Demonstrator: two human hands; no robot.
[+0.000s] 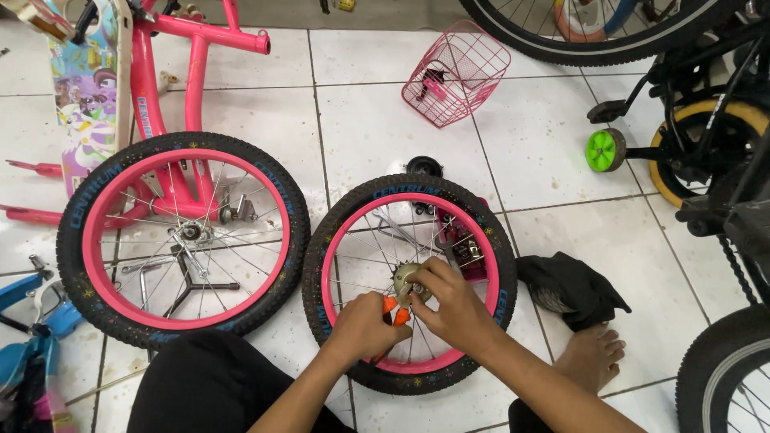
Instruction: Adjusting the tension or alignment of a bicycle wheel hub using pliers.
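A small bicycle wheel (pixel 337 232) with a pink rim and black tyre lies flat on the tiled floor in front of me. My left hand (pixel 362 325) grips an orange-handled tool (pixel 395 311) just below the wheel's metal hub (pixel 405 278). My right hand (pixel 453 305) rests over the spokes, its fingers pinching at the hub. A second pink-rimmed wheel (pixel 183 228) lies to the left, still joined to a pink bicycle frame (pixel 144 76).
A pink wire basket (pixel 457 72) sits on the floor at the back. A black cloth (pixel 573 289) lies by my bare foot (pixel 592 357). Black bicycles and a green training wheel (pixel 605 150) crowd the right. A blue bicycle part (pixel 32 309) lies at the left.
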